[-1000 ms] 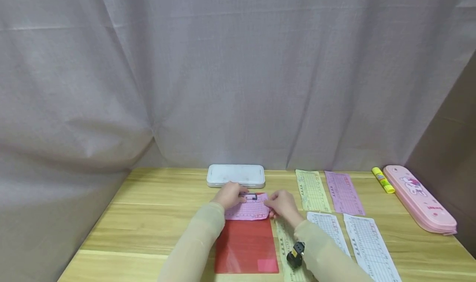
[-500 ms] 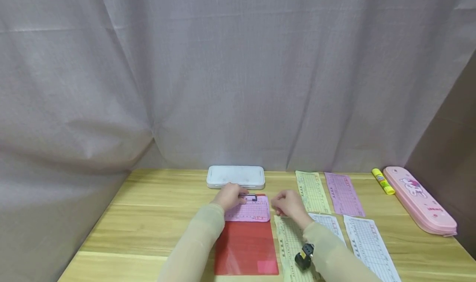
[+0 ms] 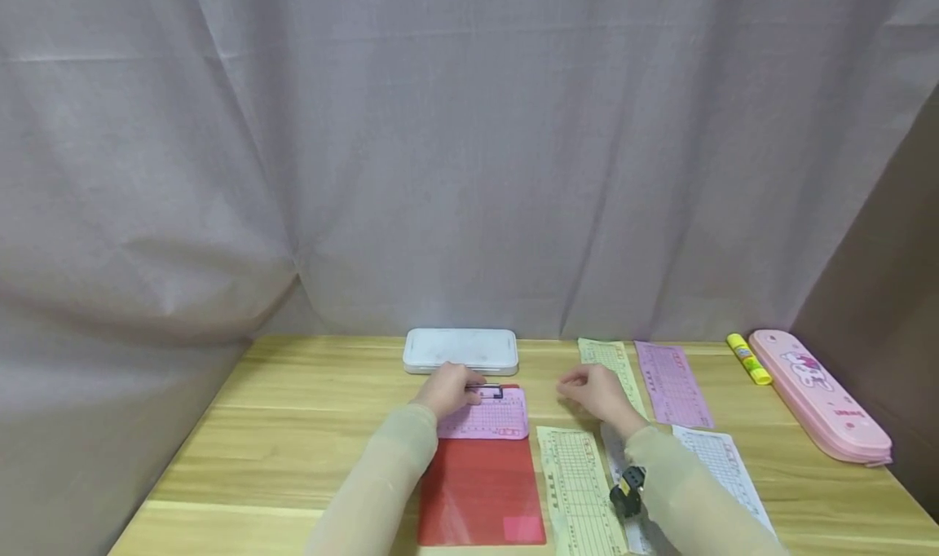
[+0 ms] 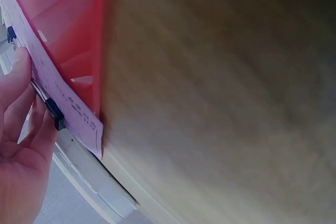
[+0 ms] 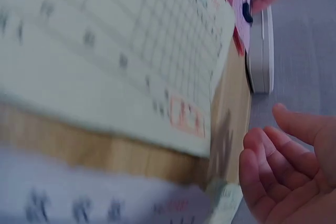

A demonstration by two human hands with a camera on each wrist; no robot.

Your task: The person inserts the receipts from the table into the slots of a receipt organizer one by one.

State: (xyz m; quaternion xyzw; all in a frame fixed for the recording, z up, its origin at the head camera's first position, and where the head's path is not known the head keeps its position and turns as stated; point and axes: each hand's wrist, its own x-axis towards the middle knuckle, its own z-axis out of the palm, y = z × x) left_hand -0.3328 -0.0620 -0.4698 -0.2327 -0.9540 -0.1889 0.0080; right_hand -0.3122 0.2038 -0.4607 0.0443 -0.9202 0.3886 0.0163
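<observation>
Where the pink slip [image 3: 491, 419] lies: we find it crosswise at the far end of the red board [image 3: 480, 495], print side up, with the clip [image 4: 54, 111] across its far side.
Left hand [image 3: 445, 390]: pinched on the clip, thumb and fingers on opposite sides; how firmly the clip bears on the slip, we cannot tell.
Right hand [image 3: 597, 391]: raised over the table [image 3: 293, 425], right of the board, fingers loosely curled, thumb apart from them, holding nothing.
Slip, handling: thin paper, which we judge very light, soft, and apt to crease or tear if dragged beneath the clip.
Slip, hold: we favour a light pinch at the near right corner, away from the left hand.
Board, handling: glossy and seemingly stiff; we expect paper to slide on it, and we would steady the board by its long sides.
Clip, handling: thin bar with black ends, probably sprung; we would grip it mid-bar.
Slip edges: we see the ends run about level with the board's sides.
Far side: the white case [image 3: 460, 350] sits just beyond the clip, so we count little room there.
Right side: the yellow slip [image 3: 575, 491] lies just beside the board; we allow only a narrow strip.
Left side: wood runs to the table's edge, the widest room we note.
</observation>
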